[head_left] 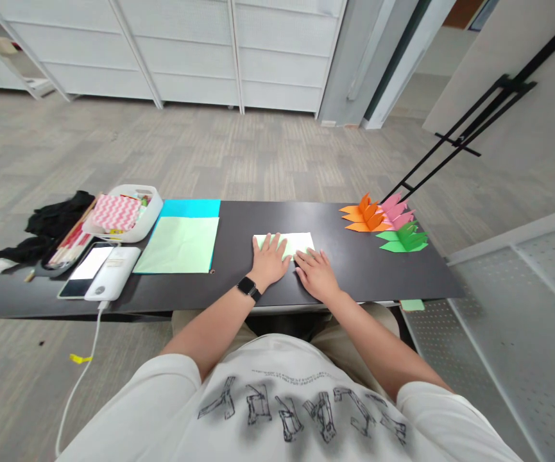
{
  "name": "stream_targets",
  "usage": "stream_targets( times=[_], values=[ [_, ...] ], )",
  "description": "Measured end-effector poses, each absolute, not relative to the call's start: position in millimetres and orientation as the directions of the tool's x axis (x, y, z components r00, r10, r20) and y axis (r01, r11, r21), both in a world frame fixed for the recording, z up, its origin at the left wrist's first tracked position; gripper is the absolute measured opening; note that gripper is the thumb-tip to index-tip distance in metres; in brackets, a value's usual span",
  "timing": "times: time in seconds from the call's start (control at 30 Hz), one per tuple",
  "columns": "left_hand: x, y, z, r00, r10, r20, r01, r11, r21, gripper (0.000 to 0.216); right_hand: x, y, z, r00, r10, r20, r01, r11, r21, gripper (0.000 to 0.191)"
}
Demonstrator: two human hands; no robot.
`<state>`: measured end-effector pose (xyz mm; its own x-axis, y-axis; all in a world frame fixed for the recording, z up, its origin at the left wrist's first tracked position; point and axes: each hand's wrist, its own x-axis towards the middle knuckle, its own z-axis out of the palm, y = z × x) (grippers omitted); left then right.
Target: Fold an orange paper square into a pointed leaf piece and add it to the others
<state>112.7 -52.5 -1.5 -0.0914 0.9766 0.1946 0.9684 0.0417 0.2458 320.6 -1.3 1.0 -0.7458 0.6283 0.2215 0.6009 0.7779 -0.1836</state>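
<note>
A folded sheet of pale green paper [301, 242] lies flat on the dark table in front of me. My left hand [269, 260], with a black watch on the wrist, rests on its left part with fingers spread. On the lower right edge of the paper lies my right hand [316, 273], its fingers stretched out flat. Both palms face down, and neither hand grips anything. The paper's lower edge is partly hidden under my hands.
Left of my hands lie light green sheets [178, 247] over blue paper [193, 208]. Farther left are a white basket [149, 218], a power bank [113, 273], a phone [85, 269] and black cloth [60, 215]. Orange [366, 216], pink [396, 212] and green folded paper shapes [405, 239] stand right.
</note>
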Motion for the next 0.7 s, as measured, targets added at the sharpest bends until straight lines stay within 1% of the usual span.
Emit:
stream_targets(
  times=[0.07, 0.2, 0.47, 0.6, 0.7],
  values=[
    [113, -53, -2, -0.092, 0.976, 0.198, 0.968, 0.041, 0.248, 0.058, 319, -3, -3, -0.750, 0.630, 0.199, 0.600, 0.776, -0.196, 0.047],
    [105, -59, -1, -0.114, 0.976, 0.186, 0.968, 0.066, 0.243, 0.059, 322, -2, -8, -0.745, 0.636, 0.199, 0.603, 0.771, -0.205, 0.048],
    [67, -92, 0, -0.218, 0.965, 0.146, 0.959, 0.184, 0.216, 0.064, 323, -1, -9, -0.743, 0.636, 0.207, 0.597, 0.770, -0.223, 0.049],
    [48, -105, 0, -0.244, 0.963, 0.112, 0.959, 0.223, 0.177, 0.065, 323, -1, -9, -0.745, 0.633, 0.209, 0.593, 0.773, -0.227, 0.049],
    [38, -106, 6, -0.306, 0.944, 0.127, 0.947, 0.288, 0.143, 0.067, 322, -2, -10, -0.741, 0.639, 0.208, 0.598, 0.768, -0.229, 0.048]
  ],
)
